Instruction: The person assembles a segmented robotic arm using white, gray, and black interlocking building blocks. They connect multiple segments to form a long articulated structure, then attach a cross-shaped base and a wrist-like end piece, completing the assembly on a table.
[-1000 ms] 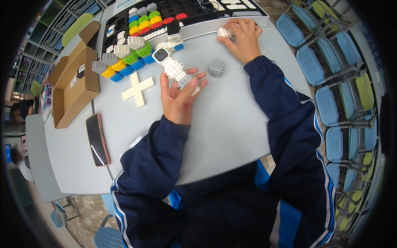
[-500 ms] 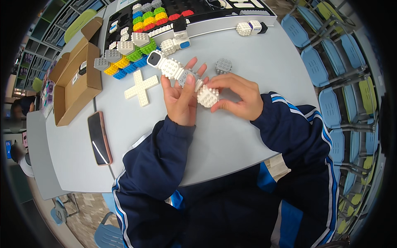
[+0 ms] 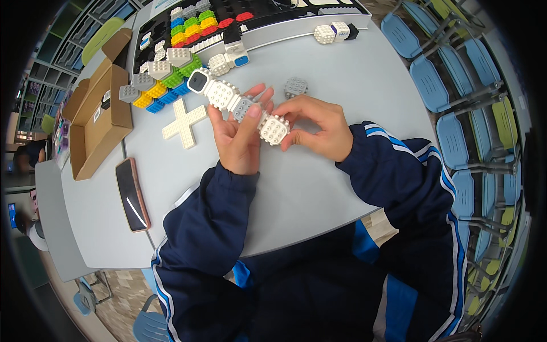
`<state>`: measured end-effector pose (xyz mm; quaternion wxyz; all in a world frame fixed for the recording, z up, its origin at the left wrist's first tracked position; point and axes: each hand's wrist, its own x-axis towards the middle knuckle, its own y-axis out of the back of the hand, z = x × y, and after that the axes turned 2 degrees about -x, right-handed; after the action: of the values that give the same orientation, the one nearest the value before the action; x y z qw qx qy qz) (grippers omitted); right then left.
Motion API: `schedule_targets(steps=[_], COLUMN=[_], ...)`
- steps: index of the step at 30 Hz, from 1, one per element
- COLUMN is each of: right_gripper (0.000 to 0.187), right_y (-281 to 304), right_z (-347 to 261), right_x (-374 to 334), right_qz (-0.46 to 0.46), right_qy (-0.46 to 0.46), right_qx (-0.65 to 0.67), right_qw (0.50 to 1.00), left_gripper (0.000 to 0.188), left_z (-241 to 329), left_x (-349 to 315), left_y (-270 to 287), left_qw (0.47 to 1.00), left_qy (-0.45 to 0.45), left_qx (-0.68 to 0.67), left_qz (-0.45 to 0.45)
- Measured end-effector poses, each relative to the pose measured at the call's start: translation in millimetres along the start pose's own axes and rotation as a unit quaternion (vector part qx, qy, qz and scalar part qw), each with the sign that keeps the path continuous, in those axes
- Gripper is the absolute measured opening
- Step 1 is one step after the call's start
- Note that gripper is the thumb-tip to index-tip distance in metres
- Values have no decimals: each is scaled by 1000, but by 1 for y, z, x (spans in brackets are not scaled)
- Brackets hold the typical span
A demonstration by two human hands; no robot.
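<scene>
Above the table I hold a chain of studded building blocks, white with a grey block in the middle and a dark-faced end at its upper left. My left hand grips the chain around the grey block, thumb on top. The fingers of my right hand pinch the white studded block at the lower right end. A loose grey studded block lies on the table just beyond my right hand. To the left of my left hand rests a flat white cross-shaped plate.
An open cardboard box and a phone lie at the left. Coloured blocks are stacked before a black tray at the back. A white block module sits at the back right. Stacked blue chairs stand beyond the table.
The white end block has turned so its studded face shows more squarely. Both hands still hold the chain. The whole view has shifted slightly, with the table things appearing further left.
</scene>
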<state>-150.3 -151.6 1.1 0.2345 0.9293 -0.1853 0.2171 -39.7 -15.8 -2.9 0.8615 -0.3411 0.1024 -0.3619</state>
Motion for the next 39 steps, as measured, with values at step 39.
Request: schedule_targets(steps=[39], right_gripper=[35], right_y=[-10], right_z=[-12], right_x=[41], right_qz=[6], right_qy=[38], right_qx=[59], right_qw=[998], left_gripper=[68], left_z=[10], left_x=[15], left_y=[10], left_qw=[903], left_qy=[-135], left_qx=[354], left_qz=[-205])
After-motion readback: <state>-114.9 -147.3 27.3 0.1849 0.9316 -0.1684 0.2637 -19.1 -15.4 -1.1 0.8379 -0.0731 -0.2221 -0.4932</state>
